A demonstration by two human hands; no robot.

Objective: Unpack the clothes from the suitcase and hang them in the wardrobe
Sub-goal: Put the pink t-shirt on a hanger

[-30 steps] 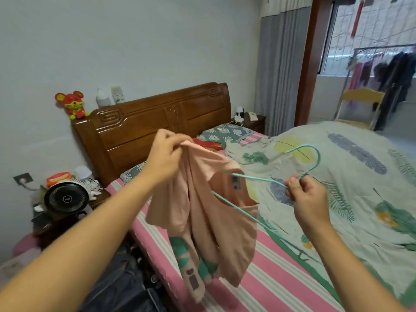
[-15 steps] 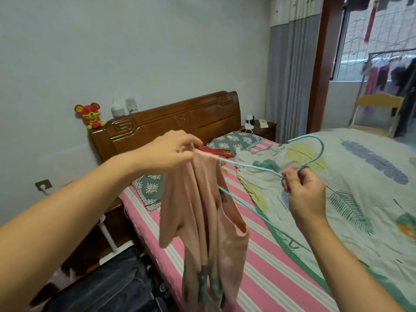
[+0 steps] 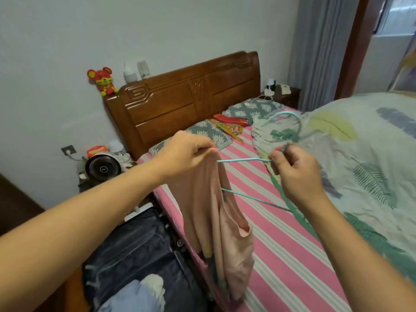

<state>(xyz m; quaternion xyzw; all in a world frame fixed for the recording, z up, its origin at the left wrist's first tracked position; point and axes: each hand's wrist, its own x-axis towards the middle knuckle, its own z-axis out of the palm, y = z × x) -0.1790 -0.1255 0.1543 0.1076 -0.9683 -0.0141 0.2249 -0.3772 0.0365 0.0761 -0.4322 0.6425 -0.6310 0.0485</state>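
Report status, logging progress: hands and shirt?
Left hand pinches pink cotton shirt. Right hand grips teal wire hanger, one arm inside shirt. Nothing obstructing.

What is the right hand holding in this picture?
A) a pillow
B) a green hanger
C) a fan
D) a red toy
B: the right hand grips the green hanger near its hook, and the hanger's arms run into the pink shirt that the left hand pinches at the top.
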